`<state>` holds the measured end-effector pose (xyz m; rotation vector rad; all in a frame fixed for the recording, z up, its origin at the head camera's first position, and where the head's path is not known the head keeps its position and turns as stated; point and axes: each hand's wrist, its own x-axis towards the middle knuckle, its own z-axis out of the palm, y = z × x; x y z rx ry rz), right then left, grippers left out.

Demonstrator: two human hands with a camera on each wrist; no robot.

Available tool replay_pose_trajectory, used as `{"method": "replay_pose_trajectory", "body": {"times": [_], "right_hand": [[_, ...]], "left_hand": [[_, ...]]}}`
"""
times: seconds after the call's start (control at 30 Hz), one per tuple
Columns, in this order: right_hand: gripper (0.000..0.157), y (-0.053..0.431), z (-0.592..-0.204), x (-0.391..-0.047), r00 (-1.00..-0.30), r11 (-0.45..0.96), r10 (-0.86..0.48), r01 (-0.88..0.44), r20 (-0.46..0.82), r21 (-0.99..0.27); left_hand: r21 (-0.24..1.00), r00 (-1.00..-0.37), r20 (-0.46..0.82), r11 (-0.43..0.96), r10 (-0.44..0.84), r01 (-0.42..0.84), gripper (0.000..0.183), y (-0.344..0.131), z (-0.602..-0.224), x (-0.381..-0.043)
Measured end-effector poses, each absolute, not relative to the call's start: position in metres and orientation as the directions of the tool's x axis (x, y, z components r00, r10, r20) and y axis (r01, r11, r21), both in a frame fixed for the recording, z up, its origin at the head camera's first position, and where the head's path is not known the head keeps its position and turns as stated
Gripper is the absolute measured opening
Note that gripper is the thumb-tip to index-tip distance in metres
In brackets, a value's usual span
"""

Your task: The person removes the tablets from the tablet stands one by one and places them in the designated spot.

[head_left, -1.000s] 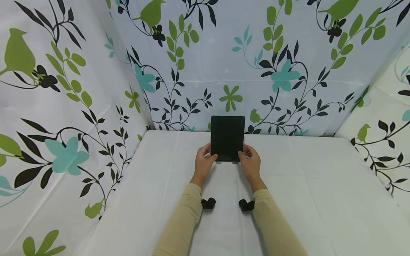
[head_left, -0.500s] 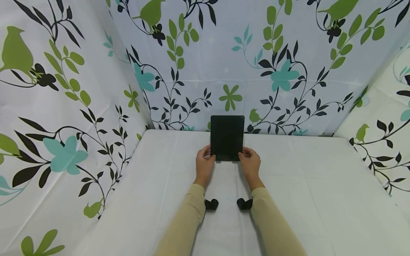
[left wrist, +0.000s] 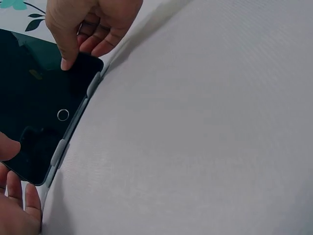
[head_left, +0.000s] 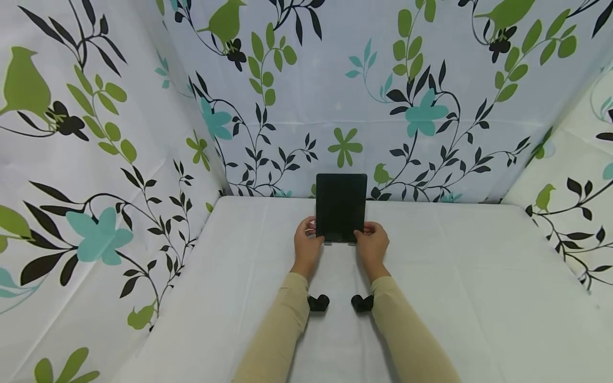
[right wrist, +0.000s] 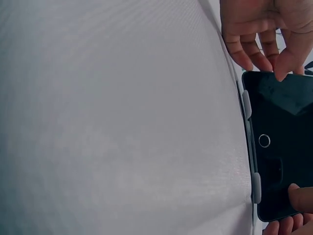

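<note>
A black tablet (head_left: 341, 207) with a round home button stands tilted back near the far edge of the table. Two pale lips (left wrist: 58, 152) of a stand hold its lower edge; whatever is behind the tablet is hidden. My left hand (head_left: 307, 250) grips the lower left corner, thumb on the front and fingers at the side. At the lower right corner my right hand (head_left: 372, 247) pinches the tablet the same way. In the left wrist view, my left hand (left wrist: 19, 210) is low at the left and my right hand (left wrist: 93, 22) at the top.
A white cloth covers the table (head_left: 431, 298). Patterned curtains (head_left: 345, 80) with birds and leaves hang behind and at both sides. Small black devices, one on the left wrist (head_left: 318, 303) and one on the right (head_left: 362, 303), face each other above the cloth.
Both wrists have drawn slightly inward, bringing the black wrist devices closer together. The tablet and the grip of both hands on its corners look nearly the same.
</note>
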<state>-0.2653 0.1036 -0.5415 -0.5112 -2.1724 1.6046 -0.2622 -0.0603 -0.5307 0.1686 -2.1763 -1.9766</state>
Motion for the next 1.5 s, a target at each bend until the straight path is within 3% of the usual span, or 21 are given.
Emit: {"method": "replay_pose_trajectory", "body": {"times": [0.3, 0.9, 1.07, 1.3, 1.5], "right_hand": [[0.029, 0.102, -0.54, -0.261, -0.852, 0.25, 0.519, 0.075, 0.068, -0.965], [0.031, 0.098, -0.516, -0.25, -0.876, 0.193, 0.467, -0.034, 0.122, -0.981], [0.032, 0.091, -0.503, -0.25, -0.901, 0.103, 0.427, -0.032, 0.073, -0.994], [0.033, 0.075, -0.485, -0.252, -0.939, -0.011, 0.344, -0.021, 0.016, -1.0], [0.033, 0.061, -0.468, -0.248, -0.959, -0.034, 0.281, -0.05, 0.039, -0.998]], "left_hand": [[0.997, -0.976, 0.079, 0.035, -0.201, 0.073, 0.058, -0.061, -0.532, -0.262], [0.991, -0.982, 0.131, -0.003, -0.137, 0.132, 0.062, -0.074, -0.514, -0.254], [0.987, -0.979, 0.15, -0.037, -0.136, 0.156, 0.064, -0.084, -0.507, -0.255], [0.99, -0.984, 0.089, -0.093, -0.157, 0.104, 0.062, -0.109, -0.495, -0.252], [0.995, -0.99, 0.034, -0.087, -0.135, 0.046, 0.062, -0.133, -0.47, -0.254]]}}
